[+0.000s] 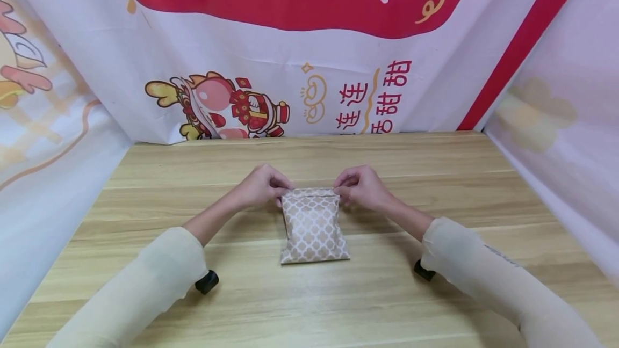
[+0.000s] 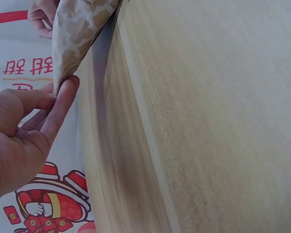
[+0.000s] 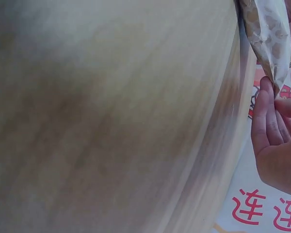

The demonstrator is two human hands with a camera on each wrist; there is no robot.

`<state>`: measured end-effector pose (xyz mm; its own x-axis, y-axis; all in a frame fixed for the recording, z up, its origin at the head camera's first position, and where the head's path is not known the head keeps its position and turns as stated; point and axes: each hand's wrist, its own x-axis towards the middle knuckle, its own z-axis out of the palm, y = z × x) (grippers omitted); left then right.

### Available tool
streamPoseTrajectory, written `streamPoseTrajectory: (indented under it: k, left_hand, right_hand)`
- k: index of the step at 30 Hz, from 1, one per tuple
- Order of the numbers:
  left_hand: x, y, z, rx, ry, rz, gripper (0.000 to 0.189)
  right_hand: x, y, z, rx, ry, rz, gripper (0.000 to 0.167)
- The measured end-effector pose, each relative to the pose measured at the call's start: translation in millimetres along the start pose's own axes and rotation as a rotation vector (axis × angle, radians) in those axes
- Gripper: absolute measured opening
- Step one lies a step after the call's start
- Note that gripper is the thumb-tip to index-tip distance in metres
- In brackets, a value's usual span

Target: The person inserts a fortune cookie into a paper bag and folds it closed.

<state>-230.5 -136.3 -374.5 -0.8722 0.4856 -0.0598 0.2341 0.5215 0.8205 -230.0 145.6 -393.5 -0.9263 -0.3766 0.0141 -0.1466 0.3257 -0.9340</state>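
Note:
A brown paper bag (image 1: 314, 227) with a white lattice pattern is at the middle of the table, its far end folded over in a narrow strip. My left hand (image 1: 263, 186) pinches the left corner of that folded end between thumb and fingers. At the opposite corner, my right hand (image 1: 364, 188) pinches the fold the same way. In the left wrist view the bag (image 2: 80, 36) tapers down to the pinched corner, with the left hand (image 2: 26, 126) beneath it. The right wrist view shows the bag's other corner (image 3: 271, 43) between the thumb and fingers of the right hand (image 3: 281, 141).
The wooden table (image 1: 193, 294) reaches back to a printed cloth backdrop (image 1: 271, 58). White cloth walls stand at the left (image 1: 53, 149) and right (image 1: 556, 165). A small black object (image 1: 207, 282) shows beneath the left sleeve and another black object (image 1: 424, 270) beneath the right one.

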Motion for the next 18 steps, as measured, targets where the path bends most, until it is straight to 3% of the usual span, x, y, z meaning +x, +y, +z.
streamPoseTrajectory:
  k: [13, 18]
  left_hand:
    - [-3.0, 0.1, 5.1, 0.000, 0.038, -0.022, 0.016]
    - [-6.4, 1.9, 3.7, -0.007, 0.026, -0.033, 0.020]
  right_hand:
    - [-2.2, 5.4, 2.4, -0.006, 0.018, 0.027, 0.009]
    - [-4.6, 3.3, -1.1, 0.012, 0.007, 0.036, 0.018]
